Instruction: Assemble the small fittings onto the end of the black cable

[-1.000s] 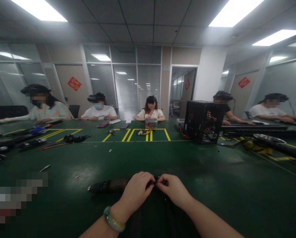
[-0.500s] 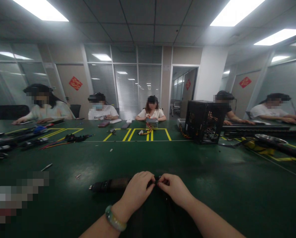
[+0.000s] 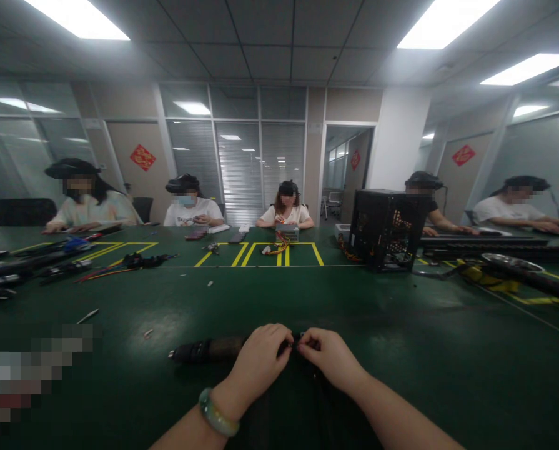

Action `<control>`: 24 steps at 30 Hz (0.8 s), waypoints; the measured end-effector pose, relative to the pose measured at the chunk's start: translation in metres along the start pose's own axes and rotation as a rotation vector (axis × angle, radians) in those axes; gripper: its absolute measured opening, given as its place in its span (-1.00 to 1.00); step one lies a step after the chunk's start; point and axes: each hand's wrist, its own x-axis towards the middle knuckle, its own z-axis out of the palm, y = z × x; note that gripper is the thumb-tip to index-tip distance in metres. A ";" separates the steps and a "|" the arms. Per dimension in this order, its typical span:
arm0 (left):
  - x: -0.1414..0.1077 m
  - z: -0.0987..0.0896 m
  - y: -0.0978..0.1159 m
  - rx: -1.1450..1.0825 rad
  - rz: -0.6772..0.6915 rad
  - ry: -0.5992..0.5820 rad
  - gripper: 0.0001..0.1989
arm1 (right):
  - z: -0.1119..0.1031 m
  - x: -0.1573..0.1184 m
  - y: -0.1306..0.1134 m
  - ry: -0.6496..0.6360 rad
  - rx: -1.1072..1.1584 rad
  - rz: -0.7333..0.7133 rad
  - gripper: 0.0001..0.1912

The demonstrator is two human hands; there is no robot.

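My left hand (image 3: 264, 359), with a green bangle on its wrist, is closed in a pinch near the middle of the table edge. Facing it, almost touching, my right hand (image 3: 325, 355) is also pinched. Something small and dark lies between the fingertips, too hidden to name. A long dark cylindrical device (image 3: 208, 350) with a shiny metal tip at its left end lies on the green table (image 3: 401, 387). Its right end runs behind my left hand. Whether it joins what my fingers hold, I cannot tell.
A black open computer case (image 3: 386, 231) stands back right. Across the table a person (image 3: 286, 212) handles a power supply (image 3: 287, 234) with coloured cables. Black parts and wires (image 3: 138, 261) lie at left. A thin pointed tool (image 3: 89, 316) and small white bits (image 3: 148, 334) lie nearer.
My two hands and the dark cylinder stay almost exactly where they were. At the far left, a co-worker's head and hands have shifted slightly.
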 end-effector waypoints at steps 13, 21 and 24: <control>0.000 0.004 -0.004 -0.005 0.006 -0.006 -0.88 | -0.001 -0.001 -0.005 0.044 -0.059 -0.001 -0.91; 0.001 0.001 -0.001 -0.008 -0.002 -0.010 -0.89 | 0.001 0.001 0.000 0.012 -0.036 0.004 -0.89; 0.001 0.000 -0.001 -0.007 0.001 -0.017 -0.88 | 0.001 0.002 0.003 0.002 -0.026 0.005 -0.88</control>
